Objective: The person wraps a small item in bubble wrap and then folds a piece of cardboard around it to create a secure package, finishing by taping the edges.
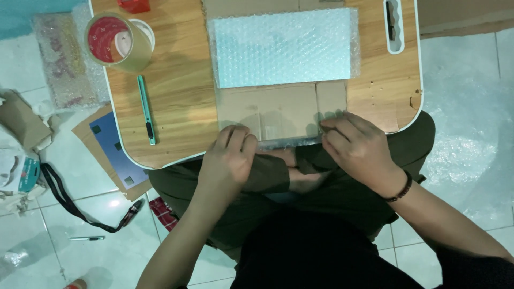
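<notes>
A flat piece of brown cardboard (278,107) lies on a small wooden lap table (182,91), with a sheet of bubble wrap (284,48) laid over its far half. My left hand (227,160) presses on the cardboard's near edge at the left, fingers curled over it. My right hand (358,150), a dark bracelet on its wrist, pinches the same near edge at the right. A strip of clear wrap (289,141) shows between the two hands along that edge. I sit on the floor with the table over my legs.
A large roll of brown tape (115,43) stands at the table's far left, with a green utility knife (145,109) beside it. On the tiled floor lie a bubble-wrapped packet (61,59), a black lanyard (64,198), a pen (85,238) and more plastic wrap (471,123).
</notes>
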